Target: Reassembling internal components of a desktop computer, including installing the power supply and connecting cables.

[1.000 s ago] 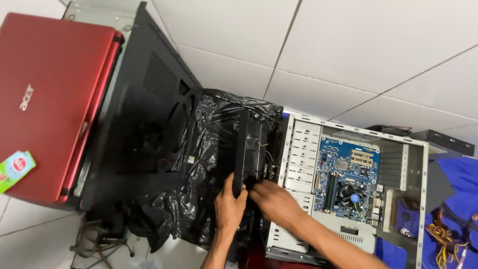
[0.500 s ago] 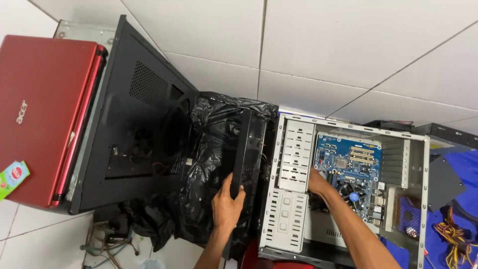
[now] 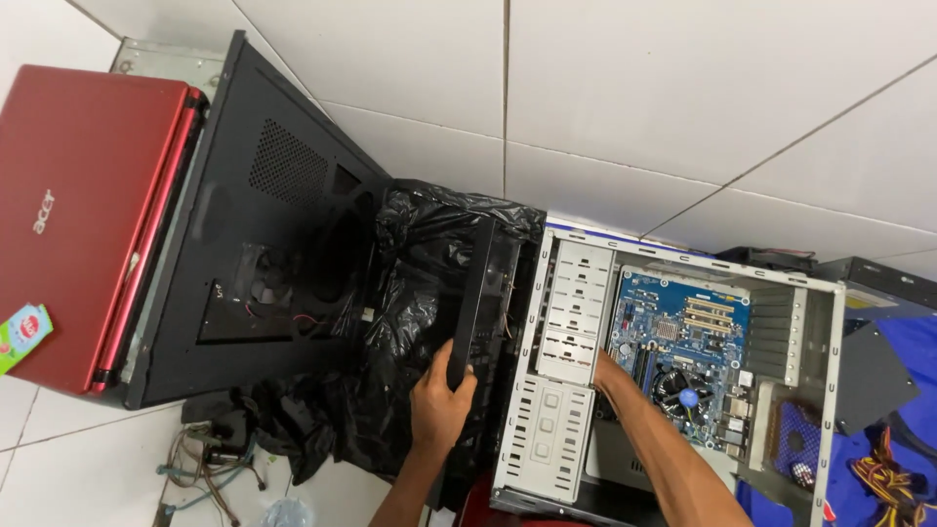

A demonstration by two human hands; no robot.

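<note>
Left hand (image 3: 441, 398) fingers clasp the upright front panel (image 3: 478, 293), long axis pointing away; right hand (image 3: 607, 371) fingers hidden.

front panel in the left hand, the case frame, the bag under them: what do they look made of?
Front panel: probably moulded plastic, matte black with a slight sheen. Case frame: bare sheet metal, dull grey, punched slots and folded edges. Bag: thin black plastic film, crinkled and glossy. Left hand grips the panel.

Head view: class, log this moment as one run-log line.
left hand: grips black front panel | right hand: inside open computer case, by motherboard | red laptop: closed
</note>
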